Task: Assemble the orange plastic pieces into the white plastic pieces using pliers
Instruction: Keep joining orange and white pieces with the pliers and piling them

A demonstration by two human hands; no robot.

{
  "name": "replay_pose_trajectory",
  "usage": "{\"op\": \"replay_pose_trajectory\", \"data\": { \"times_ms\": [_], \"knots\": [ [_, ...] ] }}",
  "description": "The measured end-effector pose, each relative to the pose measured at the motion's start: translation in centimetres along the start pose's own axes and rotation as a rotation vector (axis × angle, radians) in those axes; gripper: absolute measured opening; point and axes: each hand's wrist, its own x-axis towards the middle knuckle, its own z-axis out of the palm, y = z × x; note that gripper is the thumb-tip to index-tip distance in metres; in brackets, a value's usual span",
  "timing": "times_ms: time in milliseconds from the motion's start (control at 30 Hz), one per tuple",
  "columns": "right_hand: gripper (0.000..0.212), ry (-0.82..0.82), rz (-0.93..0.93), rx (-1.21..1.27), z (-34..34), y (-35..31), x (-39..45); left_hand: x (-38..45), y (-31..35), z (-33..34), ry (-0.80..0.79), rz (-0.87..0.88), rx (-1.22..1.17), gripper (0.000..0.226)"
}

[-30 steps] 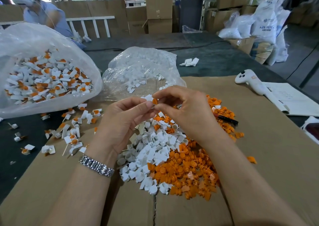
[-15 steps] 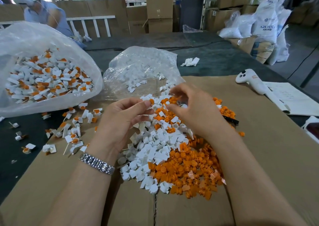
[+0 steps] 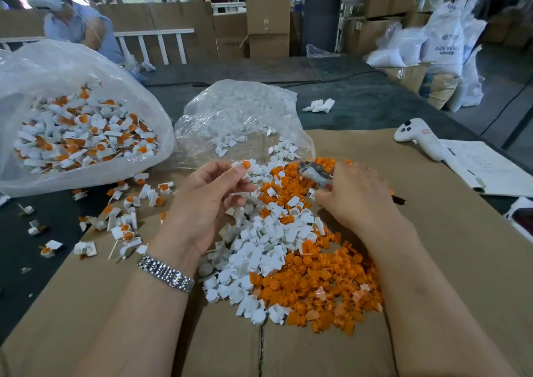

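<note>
While the left hand [image 3: 212,200] pinches a white piece [image 3: 238,165] with its orange plug [image 3: 246,163] above the heap, the right hand [image 3: 353,196] grips what look like blurred pliers [image 3: 315,173]; squeeze squarely, gently.

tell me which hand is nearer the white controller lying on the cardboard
Right. The right hand, gripping the pliers, sits just left of and below the white controller; the left hand is farther left, across the pile.
</note>
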Motion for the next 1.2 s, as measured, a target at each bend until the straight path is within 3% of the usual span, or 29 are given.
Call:
{"op": "replay_pose_trajectory", "data": {
  "times_ms": [167,300,400,500,767,1200],
  "knots": [
    [0.024,0.115,-0.111,0.274,-1.6,-0.3,0.0,0.1,-0.1,0.1,0.009,0.041,-0.014,0.006],
    [0.036,-0.078,-0.311,0.430,-2.7,-1.2,-1.2,0.1,-0.1,0.2,0.002,0.094,0.011,0.005],
    [0.041,-0.208,-0.393,0.397,-2.9,-2.2,-1.8,0.2,-0.2,0.3,-0.006,0.118,0.015,0.003],
    [0.040,-0.235,-0.439,0.344,-3.0,-2.9,-2.1,0.4,-0.3,0.2,-0.001,0.133,0.019,0.004],
    [0.031,-0.206,-0.426,0.310,-2.3,-3.3,-2.3,0.6,-0.8,0.1,0.013,0.185,0.111,0.022],
    [0.049,-0.044,-0.421,0.174,-0.8,-4.0,-2.2,0.5,-1.1,-0.4,0.042,0.166,0.131,0.006]
  ]
}}
